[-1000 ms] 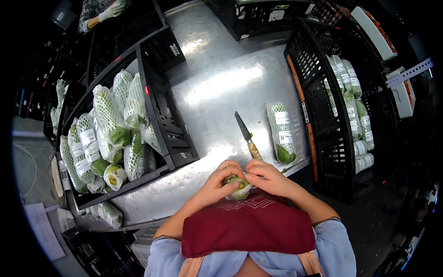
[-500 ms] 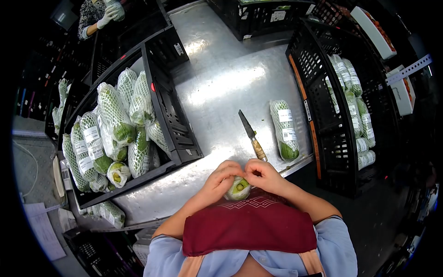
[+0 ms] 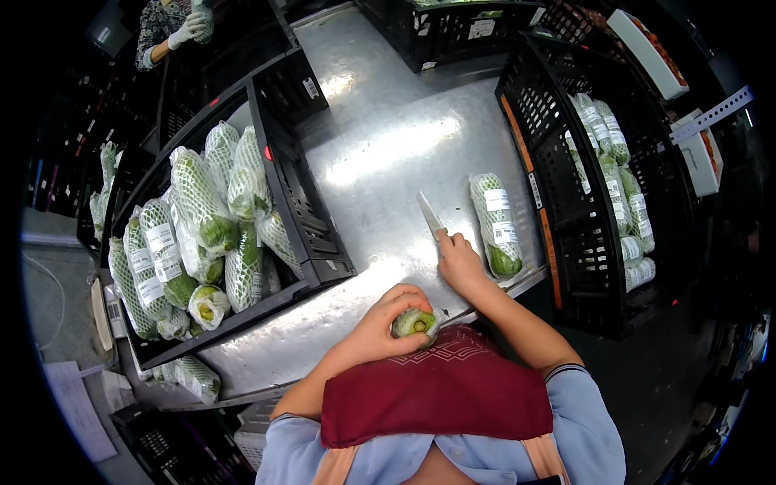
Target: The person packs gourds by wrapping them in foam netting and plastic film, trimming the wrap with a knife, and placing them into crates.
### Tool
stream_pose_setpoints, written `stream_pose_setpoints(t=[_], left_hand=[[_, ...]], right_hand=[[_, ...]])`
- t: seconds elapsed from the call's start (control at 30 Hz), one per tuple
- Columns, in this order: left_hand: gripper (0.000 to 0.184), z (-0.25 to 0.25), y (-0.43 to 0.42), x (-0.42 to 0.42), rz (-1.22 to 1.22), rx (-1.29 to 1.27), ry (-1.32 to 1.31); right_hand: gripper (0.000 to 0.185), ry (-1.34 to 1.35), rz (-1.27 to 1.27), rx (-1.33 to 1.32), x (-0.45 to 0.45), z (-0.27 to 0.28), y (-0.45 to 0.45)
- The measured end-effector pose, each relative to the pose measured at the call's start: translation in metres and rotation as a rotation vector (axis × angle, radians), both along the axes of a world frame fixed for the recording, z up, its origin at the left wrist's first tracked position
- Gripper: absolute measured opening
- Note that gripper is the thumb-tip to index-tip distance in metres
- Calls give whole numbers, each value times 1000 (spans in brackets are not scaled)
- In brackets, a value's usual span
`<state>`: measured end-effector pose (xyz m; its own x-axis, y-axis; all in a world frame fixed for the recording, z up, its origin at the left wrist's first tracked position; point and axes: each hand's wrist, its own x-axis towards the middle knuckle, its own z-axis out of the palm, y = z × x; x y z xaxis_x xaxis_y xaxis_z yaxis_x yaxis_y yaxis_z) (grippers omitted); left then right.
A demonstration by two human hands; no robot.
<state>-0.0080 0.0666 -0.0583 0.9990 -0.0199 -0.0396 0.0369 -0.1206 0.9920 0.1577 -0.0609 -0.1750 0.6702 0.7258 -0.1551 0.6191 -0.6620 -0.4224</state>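
My left hand (image 3: 381, 327) is closed round a green gourd-like vegetable (image 3: 415, 325), held against the front of the maroon apron. Its cut-looking round end faces up, and clear wrap shows around it. My right hand (image 3: 461, 263) grips the handle of a knife (image 3: 429, 212), whose blade points away from me over the metal table (image 3: 380, 186). Just right of that hand lies another long green vegetable (image 3: 495, 222) in a white foam net, with two labels on it.
At left stands a black crate (image 3: 283, 174) filled with netted green vegetables (image 3: 198, 198). A second black crate (image 3: 533, 186) on the right holds more labelled ones. Another crate (image 3: 453, 36) sits at the far edge. Top left, a person's gloved hand (image 3: 190, 28) holds something.
My right hand has left the vegetable, reached forward and taken hold of the knife, which lay on the table. My left hand has kept the vegetable near the apron.
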Motion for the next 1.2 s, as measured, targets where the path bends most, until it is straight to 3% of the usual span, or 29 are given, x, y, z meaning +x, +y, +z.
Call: stream_pose_setpoints(t=[0.1,0.2,0.23,0.33,0.47,0.6,0.73,0.93,1.2], left_hand=[[42,-2,3,-3,-17,15,1],[47,-2,3,-2,-38,20,0],[48,-4,3,-1,-47,17,-2],[51,-8,1,0,-50,8,-1],[54,-5,-3,3,-52,9,34],[57,-4,-5,1,-25,-37,132],[60,-10,-6,2,-37,-115,111],[60,-10,-5,3,-54,-143,101],[57,-10,-5,3,-65,-190,147]], right_hand=[[49,137,-54,309,7,-10,-9],[46,1092,-331,591,13,8,-23],[35,1198,-339,675,10,33,-26],[31,1413,-205,685,3,77,-45],[21,1381,68,367,-6,122,-60],[32,920,233,120,-13,137,-58],[38,774,344,85,-17,139,-52],[36,726,382,129,-17,135,-47],[38,904,274,33,-20,139,-43]])
